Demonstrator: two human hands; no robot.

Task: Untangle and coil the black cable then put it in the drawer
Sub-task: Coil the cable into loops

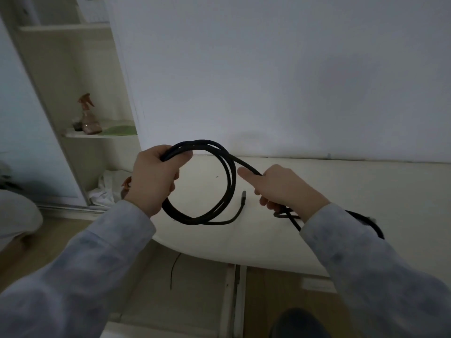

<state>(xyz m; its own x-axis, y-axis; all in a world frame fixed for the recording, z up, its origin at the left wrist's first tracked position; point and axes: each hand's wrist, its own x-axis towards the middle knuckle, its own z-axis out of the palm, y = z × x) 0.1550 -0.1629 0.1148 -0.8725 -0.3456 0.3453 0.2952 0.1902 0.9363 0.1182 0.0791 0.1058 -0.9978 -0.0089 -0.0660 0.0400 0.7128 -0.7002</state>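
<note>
While my left hand grips the coiled black cable, I see the free run slanting down-right through my closed right hand, nearer the knot.

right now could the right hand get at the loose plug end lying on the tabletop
Probably yes, but not freely: the plug end lies bare on the tabletop just left of the right hand, nothing covering it. That hand is shut on the black cable, so it must let go first.
</note>
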